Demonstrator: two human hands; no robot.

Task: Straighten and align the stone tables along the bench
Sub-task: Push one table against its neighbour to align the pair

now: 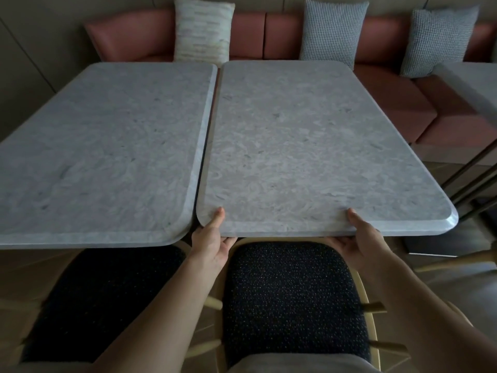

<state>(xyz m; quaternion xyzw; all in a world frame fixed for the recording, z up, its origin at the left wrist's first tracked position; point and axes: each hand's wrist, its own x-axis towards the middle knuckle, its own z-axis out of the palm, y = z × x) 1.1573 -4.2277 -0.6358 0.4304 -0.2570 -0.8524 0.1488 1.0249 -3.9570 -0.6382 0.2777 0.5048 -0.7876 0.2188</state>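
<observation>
Two grey stone tables stand side by side in front of a pink bench (390, 100). The right stone table (309, 146) sits slightly farther back than the left stone table (102, 146), with a narrow gap between them that widens toward me. My left hand (212, 240) grips the right table's near edge close to its left corner, thumb on top and fingers under. My right hand (360, 240) grips the same edge farther right in the same way.
A dark speckled chair seat (293, 300) with a wooden frame sits right below my arms. A second dark chair seat (102, 297) is under the left table. A third stone table (473, 84) shows at the right edge. Three cushions lean on the bench back.
</observation>
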